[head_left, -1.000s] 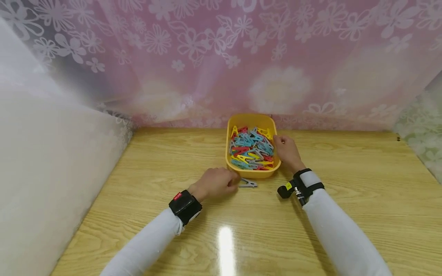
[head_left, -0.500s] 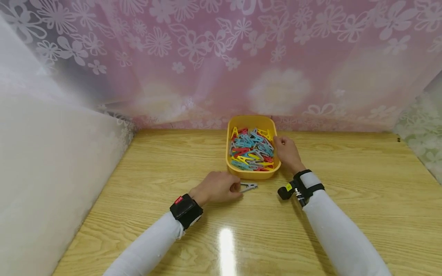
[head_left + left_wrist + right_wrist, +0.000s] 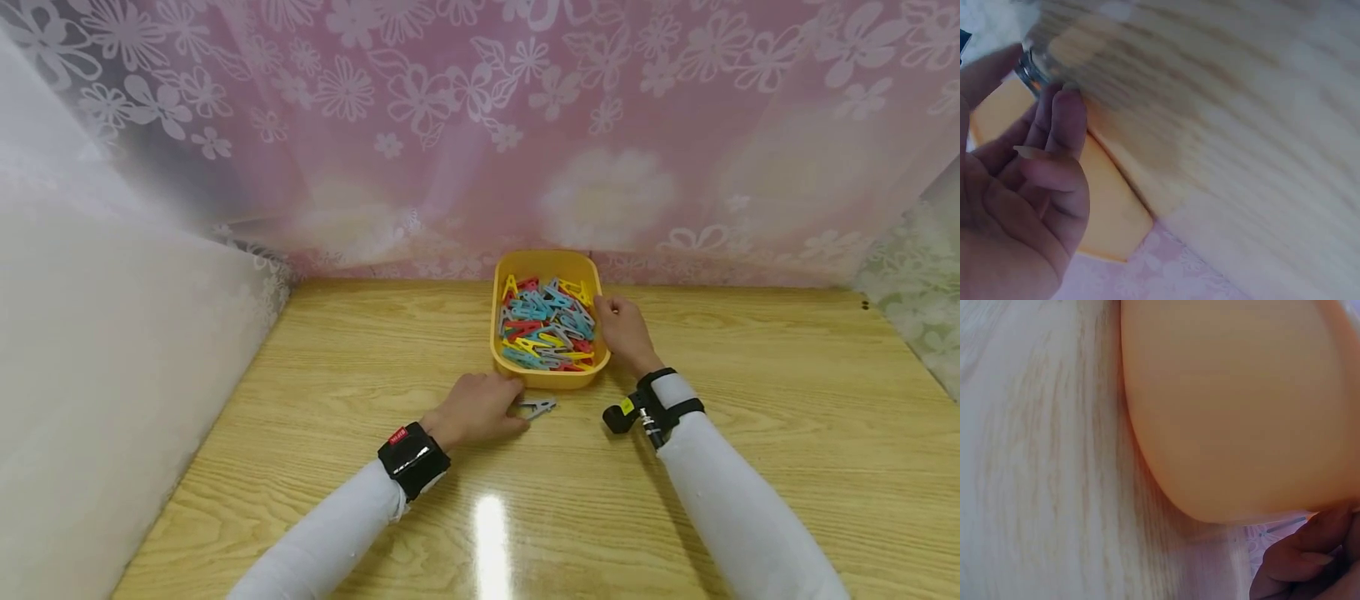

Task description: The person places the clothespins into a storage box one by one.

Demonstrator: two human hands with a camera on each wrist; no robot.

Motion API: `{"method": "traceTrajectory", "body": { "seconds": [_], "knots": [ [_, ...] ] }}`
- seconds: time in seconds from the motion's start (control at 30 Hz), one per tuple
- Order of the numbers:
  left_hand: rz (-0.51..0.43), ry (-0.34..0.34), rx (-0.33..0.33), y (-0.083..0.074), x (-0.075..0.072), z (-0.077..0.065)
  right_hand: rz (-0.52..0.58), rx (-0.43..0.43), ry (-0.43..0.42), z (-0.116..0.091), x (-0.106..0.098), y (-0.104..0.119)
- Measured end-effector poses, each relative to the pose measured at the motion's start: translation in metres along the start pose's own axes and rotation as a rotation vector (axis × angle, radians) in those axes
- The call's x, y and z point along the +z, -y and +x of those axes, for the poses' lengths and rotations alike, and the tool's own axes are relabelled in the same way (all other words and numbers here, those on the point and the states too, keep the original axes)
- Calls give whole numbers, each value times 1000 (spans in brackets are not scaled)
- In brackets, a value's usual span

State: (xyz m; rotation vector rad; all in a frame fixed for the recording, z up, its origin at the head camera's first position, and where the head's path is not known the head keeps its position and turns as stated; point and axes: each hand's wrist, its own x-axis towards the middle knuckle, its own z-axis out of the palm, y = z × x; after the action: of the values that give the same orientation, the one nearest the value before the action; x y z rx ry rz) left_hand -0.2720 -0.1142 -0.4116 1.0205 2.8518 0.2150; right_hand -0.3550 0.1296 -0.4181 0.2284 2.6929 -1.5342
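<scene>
A grey clothespin [image 3: 540,407] lies on the table just in front of a yellow plastic basket [image 3: 551,381]. My left hand [image 3: 480,408] has its thumb and forefinger at the near ends of the clothespin, one on each side. In the left wrist view, part of the clothespin [image 3: 1032,69] shows between thumb and fingertips; the other fingers of the left hand [image 3: 1029,206] are bent. My right hand [image 3: 624,332] grips the basket's right rim. The right wrist view shows bent fingers of that hand [image 3: 1297,559] at the basket's wall [image 3: 1235,412].
Blue, red, yellow and grey clothespins [image 3: 528,308] fill the basket. It stands at the back of the wooden table [image 3: 375,333], close to a pink floral curtain [image 3: 450,167]. White cloth [image 3: 112,333] hangs along the left side.
My left hand has come slightly towards me, and its thumb and forefinger have spread apart around the clothespin. The clothespin has turned slightly. My right hand and the basket stay put.
</scene>
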Motion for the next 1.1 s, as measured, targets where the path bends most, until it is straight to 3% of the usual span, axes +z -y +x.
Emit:
{"method": "traceTrajectory", "body": {
  "seconds": [0.13, 0.3, 0.43, 0.57, 0.7, 0.87, 1.0, 1.1],
  "knots": [
    [-60, 16, 51, 2, -11, -6, 1, -5, -2, -1, -1, -1],
    [-178, -13, 106, 6, -39, -9, 4, 1, -2, -2, -2, -1],
    [-240, -55, 101, 15, -62, 1, 16, 25, 10, -2, -1, 0],
    [-305, -107, 47, 28, -73, 22, 27, 44, 15, -2, 1, 1],
    [-278, -190, -36, 35, -73, 46, 28, 35, 21, -2, 4, 2],
    [-151, -277, -152, 32, -63, 71, 24, 22, 25, -2, 6, 3],
    [-125, -310, -249, 35, -53, 79, 26, 27, 38, -2, 8, 4],
    [-177, -336, -285, 40, -47, 79, 14, 29, 40, -2, 8, 4]
  ]
}}
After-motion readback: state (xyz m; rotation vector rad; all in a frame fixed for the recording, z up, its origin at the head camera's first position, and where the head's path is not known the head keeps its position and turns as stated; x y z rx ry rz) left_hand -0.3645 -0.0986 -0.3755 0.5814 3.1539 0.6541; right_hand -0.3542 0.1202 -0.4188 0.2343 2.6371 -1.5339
